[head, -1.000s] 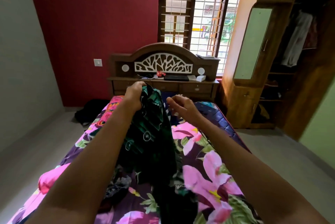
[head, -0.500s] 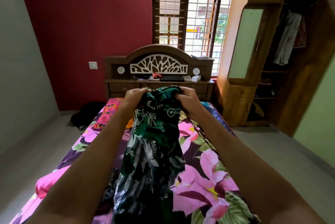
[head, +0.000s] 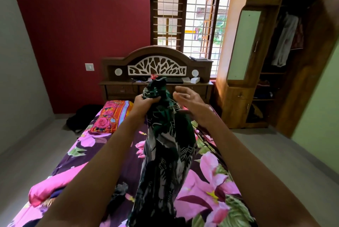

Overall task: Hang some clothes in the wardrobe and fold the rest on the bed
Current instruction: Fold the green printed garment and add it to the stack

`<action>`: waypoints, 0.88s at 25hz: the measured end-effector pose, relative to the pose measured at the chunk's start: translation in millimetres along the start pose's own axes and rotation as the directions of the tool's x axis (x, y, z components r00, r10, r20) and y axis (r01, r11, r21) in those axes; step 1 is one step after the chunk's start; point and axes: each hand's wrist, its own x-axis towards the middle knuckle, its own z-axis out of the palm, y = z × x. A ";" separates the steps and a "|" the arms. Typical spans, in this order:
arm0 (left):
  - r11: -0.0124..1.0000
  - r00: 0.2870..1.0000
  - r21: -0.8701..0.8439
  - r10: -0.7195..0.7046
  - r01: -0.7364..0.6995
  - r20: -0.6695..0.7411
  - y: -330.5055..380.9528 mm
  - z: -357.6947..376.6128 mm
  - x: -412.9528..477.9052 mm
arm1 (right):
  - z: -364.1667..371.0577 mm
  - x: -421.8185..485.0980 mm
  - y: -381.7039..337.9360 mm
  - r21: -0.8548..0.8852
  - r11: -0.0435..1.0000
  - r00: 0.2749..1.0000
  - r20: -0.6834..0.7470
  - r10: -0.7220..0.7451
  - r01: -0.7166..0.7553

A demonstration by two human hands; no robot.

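Fingers (head: 153,100) of the left hand (head: 143,103) were curled tight round the top of a dark green patterned garment (head: 165,146), which hung from that grip down onto the floral bed (head: 212,175). Just beside the cloth hovered the right hand (head: 191,102), its fingers (head: 180,95) loosely spread and holding nothing. To the right stood an open wardrobe (head: 238,98) with clothes (head: 284,43) hanging inside.

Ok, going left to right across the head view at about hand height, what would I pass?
Bag → pillow → left hand, gripping the garment → right hand → wardrobe.
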 end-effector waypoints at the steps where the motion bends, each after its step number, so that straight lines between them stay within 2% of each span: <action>1: 0.994 0.996 -0.080 -0.075 0.071 -0.052 2.8 -1.2 6.9 | -4.3 -8.7 8.8 -0.173 0.984 0.998 0.041 0.046 -0.038; 3: 0.965 0.982 -0.183 -0.191 0.190 0.013 11.1 -0.1 15.2 | 5.2 -23.8 31.1 -0.339 0.937 0.976 0.160 0.146 -0.084; 5: 0.939 0.964 -0.234 -0.219 0.251 0.154 21.5 9.6 11.3 | 23.4 -26.5 54.1 -0.248 0.967 0.976 0.188 0.108 -0.059; 7: 0.896 0.955 -0.364 -0.173 0.254 0.241 21.3 13.7 8.6 | 29.6 -10.3 66.2 -0.181 0.983 0.999 0.033 -0.018 0.023; 9: 0.869 0.958 -0.428 -0.155 0.249 0.243 13.3 4.4 9.2 | 23.5 9.0 64.3 -0.142 0.989 0.995 -0.081 -0.056 0.044; 11: 0.939 0.977 -0.279 -0.175 0.203 0.122 2.7 -14.0 8.9 | 17.5 20.4 48.3 -0.053 0.999 0.986 -0.164 -0.008 -0.001; 13: 0.987 0.993 -0.115 -0.113 0.116 0.031 -8.9 -29.1 5.0 | 7.5 33.8 37.4 0.075 0.997 0.967 -0.252 0.045 -0.026; 15: 0.998 0.996 0.053 -0.043 0.040 0.072 -20.9 -36.5 -1.6 | 0.6 45.1 21.0 0.211 0.976 0.941 -0.317 0.115 -0.048; 18: 0.930 0.951 0.368 -0.125 0.012 0.283 -39.8 -40.5 -10.6 | -0.6 54.1 -5.6 0.281 0.960 0.942 -0.320 0.102 -0.008; 20: 0.907 0.930 0.420 -0.128 -0.031 0.345 -50.5 -36.8 -11.3 | 4.4 53.1 -24.6 0.287 0.958 0.955 -0.291 0.063 0.024; 22: 0.954 0.957 0.301 -0.085 -0.003 0.279 -48.7 -25.5 -11.6 | 2.8 52.5 -35.5 0.329 0.944 0.975 -0.215 0.061 0.013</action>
